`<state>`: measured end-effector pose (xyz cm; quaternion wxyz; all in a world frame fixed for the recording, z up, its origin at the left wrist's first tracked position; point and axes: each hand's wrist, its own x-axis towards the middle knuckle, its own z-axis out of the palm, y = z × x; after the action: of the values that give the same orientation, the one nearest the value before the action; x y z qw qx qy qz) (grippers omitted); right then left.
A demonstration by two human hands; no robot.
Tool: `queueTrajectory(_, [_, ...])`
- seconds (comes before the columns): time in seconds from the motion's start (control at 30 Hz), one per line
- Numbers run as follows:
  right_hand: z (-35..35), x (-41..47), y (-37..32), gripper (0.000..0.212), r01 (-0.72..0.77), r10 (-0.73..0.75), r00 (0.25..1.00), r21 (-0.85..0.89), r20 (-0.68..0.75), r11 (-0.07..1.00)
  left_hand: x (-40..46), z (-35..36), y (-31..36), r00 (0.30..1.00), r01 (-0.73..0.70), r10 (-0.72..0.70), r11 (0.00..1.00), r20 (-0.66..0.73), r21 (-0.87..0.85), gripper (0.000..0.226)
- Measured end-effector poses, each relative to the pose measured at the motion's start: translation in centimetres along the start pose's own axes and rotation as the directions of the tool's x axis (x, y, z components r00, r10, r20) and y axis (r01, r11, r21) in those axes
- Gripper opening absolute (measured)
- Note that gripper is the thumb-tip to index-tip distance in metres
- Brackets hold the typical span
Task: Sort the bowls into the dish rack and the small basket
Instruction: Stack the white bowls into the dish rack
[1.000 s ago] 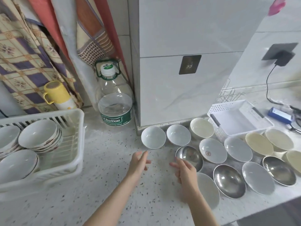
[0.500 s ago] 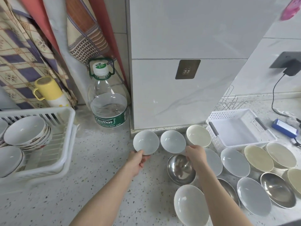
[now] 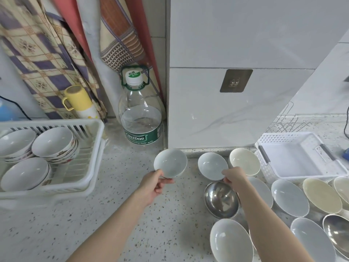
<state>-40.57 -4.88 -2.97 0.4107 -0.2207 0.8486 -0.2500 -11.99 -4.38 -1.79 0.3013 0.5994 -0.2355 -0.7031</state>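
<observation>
**Q:** Both hands, what is their grip now?

**R:** Each hand grasps one bowl at the near rim. The left hand pinches a pale bowl, thumb on the rim and fingers below; this bowl looks tilted and raised from the counter. The right hand pinches the second pale bowl, which is just beside a cream bowl. If it is already lifted, I cannot tell.

**Q:** Which step is this, by your judgement?

**R:** Picking up, I think. Sorting is partly done: the dish rack at the left edge of the counter already holds three stacks of bowls, and the small basket at the right edge looks empty. Many bowls are not yet sorted.

**Q:** What does the next move need?

**R:** To lift both bowls free and carry each to its place. Which one goes to the rack and which to the basket, the pictures do not say.

**Q:** What else is around, from large to small? Does something stand in the way?

**R:** A tiled pillar at the back edge, patterned cloths hanging in the back left corner, a water bottle, a yellow mug. The steel bowl lies under the right wrist, so this arm should rise before it moves sideways. The way to the rack looks free.
</observation>
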Motion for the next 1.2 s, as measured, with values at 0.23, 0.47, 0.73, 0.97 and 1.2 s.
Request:
queueTrajectory(0.23, [0.4, -1.3, -1.0, 0.017, 0.092, -0.093, 0.996, 0.069, 0.001, 0.993, -1.7, -2.3, 0.9, 0.997, -0.055, 0.052, 0.997, 0.059, 0.047, 0.025])
queueTrajectory(0.47, [1.4, -5.8, -1.7, 0.017, 0.159, -0.158, 0.987, 0.020, -0.043, 0.987, -4.0, -6.1, 2.3, 0.988, -0.117, 0.112, 0.992, 0.107, 0.040, 0.025])
queueTrajectory(0.73, [5.4, -15.3, -4.7, 0.020, 0.326, -0.325, 0.945, 0.043, -0.031, 0.944, -7.8, -14.0, 5.7, 0.971, -0.208, 0.207, 0.978, 0.121, -0.006, 0.027])
queueTrajectory(0.97, [13.0, -23.9, -9.2, 0.020, 0.383, -0.399, 0.917, 0.242, 0.021, 0.891, -10.8, -25.2, 9.2, 0.951, -0.305, 0.309, 0.942, 0.010, -0.139, 0.016])
queueTrajectory(1.2, [22.1, -30.1, -12.6, 0.018, 0.458, -0.509, 0.857, 0.334, 0.080, 0.824, -11.3, -37.5, 11.7, 0.895, -0.444, 0.425, 0.878, -0.137, -0.177, 0.019])
